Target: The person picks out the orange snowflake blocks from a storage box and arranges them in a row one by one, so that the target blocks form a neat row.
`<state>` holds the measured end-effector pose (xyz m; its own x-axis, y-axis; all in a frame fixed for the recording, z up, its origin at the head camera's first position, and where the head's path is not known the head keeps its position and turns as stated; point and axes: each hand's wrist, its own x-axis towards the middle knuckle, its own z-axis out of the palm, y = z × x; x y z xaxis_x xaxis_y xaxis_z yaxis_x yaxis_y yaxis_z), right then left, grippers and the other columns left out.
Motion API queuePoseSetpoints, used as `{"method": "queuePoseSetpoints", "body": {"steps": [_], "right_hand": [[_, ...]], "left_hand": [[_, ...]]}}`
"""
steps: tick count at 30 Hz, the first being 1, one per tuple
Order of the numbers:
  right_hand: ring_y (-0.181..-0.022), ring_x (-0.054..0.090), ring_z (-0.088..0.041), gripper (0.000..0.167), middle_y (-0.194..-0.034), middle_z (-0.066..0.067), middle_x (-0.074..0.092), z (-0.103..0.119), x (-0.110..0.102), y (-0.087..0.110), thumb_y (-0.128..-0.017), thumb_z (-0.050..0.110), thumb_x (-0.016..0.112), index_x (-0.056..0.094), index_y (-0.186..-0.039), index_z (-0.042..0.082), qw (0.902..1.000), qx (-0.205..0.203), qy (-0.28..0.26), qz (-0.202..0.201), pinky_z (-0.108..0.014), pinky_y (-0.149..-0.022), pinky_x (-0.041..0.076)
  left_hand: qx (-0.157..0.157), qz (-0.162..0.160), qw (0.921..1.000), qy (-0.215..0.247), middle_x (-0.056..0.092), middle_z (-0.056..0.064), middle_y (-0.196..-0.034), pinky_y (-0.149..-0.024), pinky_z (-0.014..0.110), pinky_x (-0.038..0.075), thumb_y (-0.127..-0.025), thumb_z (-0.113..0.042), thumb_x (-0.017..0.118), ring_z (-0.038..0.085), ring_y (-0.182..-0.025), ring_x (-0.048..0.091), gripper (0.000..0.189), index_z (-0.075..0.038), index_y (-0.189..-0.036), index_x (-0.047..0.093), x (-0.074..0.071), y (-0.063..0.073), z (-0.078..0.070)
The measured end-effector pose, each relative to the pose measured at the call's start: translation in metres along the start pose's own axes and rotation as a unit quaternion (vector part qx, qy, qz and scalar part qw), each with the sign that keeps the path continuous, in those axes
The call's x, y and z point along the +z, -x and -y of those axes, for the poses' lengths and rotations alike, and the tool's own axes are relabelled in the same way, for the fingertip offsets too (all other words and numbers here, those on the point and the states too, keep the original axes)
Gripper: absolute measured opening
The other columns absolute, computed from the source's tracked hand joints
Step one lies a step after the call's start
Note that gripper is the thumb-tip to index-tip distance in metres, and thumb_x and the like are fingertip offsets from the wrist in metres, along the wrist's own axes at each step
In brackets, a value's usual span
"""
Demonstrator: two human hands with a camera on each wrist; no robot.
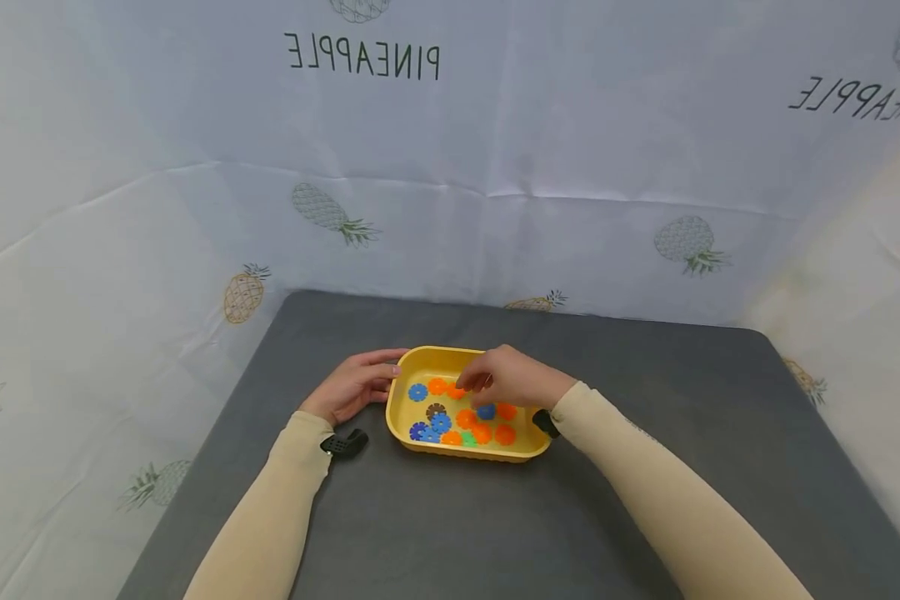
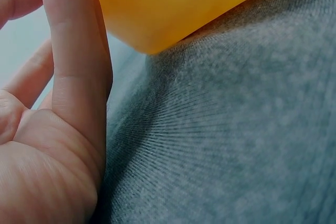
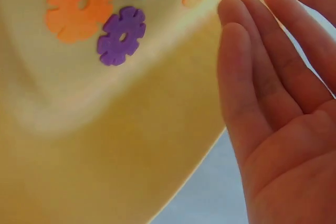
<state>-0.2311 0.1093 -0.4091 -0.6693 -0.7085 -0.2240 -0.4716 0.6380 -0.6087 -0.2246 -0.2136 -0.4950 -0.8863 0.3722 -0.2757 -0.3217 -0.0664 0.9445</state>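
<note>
Resting against the left wall of the yellow tray [image 1: 431, 360], the left hand [image 1: 356, 387] has its fingers fairly straight, apparently to steady it, while the right hand [image 1: 513, 377] hangs over the tray's middle with fingers bent downward and close together. The right hand's grip looks narrow, but its thumb tip is poorly shown, so I cannot tell whether it pinches anything. The step in hand seems to be picking among the notched discs [image 1: 505, 435] lying inside the tray; the next move would likely call for a light fingertip pinch on a single thin edge. They look like flat plastic, round, with slotted rims and central holes, in orange, blue, brown and green. Under the tray is a dark grey bench [image 1: 450, 525].
</note>
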Motion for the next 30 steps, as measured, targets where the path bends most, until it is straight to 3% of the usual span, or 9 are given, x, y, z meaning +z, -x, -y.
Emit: {"method": "queuePoseSetpoints", "body": {"steps": [5, 14, 23, 30], "right_hand": [[-0.100, 0.069, -0.009, 0.029, -0.120, -0.001, 0.080, 0.008, 0.006, -0.009, -0.097, 0.016, 0.083, 0.080, -0.126, 0.012, 0.9995, -0.007, 0.013, 0.028, -0.033, -0.096, 0.062], [-0.094, 0.067, -0.011, 0.026, -0.111, 0.003, 0.079, 0.010, 0.012, -0.016, -0.095, 0.018, 0.085, 0.081, -0.121, 0.014, 0.9984, 0.003, 0.045, 0.035, -0.033, -0.094, 0.061], [-0.080, 0.059, -0.014, 0.014, -0.087, 0.007, 0.068, 0.014, 0.025, -0.020, -0.090, 0.014, 0.088, 0.078, -0.100, 0.017, 0.9908, 0.012, 0.124, 0.053, -0.030, -0.080, 0.054], [-0.076, 0.057, -0.013, 0.014, -0.082, 0.007, 0.066, 0.017, 0.030, -0.022, -0.089, 0.014, 0.087, 0.075, -0.095, 0.018, 0.9872, 0.013, 0.152, 0.047, -0.028, -0.076, 0.052]], "left_hand": [[0.001, 0.002, 1.0000, -0.009, 0.072, 0.011, -0.134, -0.088, 0.033, 0.067, -0.103, -0.022, 0.074, 0.018, -0.091, 0.075, 0.061, -0.009, -0.159, 0.054, 0.002, 0.001, 0.000], [-0.003, 0.004, 0.9999, -0.009, 0.072, 0.012, -0.136, -0.089, 0.034, 0.067, -0.104, -0.022, 0.074, 0.019, -0.093, 0.075, 0.059, -0.010, -0.159, 0.054, 0.001, -0.001, -0.001], [-0.005, 0.001, 1.0000, -0.006, 0.073, 0.011, -0.133, -0.088, 0.034, 0.067, -0.104, -0.022, 0.074, 0.019, -0.092, 0.075, 0.060, -0.010, -0.159, 0.054, 0.001, -0.001, -0.002], [-0.004, 0.001, 1.0000, -0.007, 0.074, 0.010, -0.132, -0.087, 0.033, 0.067, -0.104, -0.024, 0.075, 0.019, -0.093, 0.077, 0.061, -0.010, -0.159, 0.054, 0.000, 0.001, 0.000]]}}
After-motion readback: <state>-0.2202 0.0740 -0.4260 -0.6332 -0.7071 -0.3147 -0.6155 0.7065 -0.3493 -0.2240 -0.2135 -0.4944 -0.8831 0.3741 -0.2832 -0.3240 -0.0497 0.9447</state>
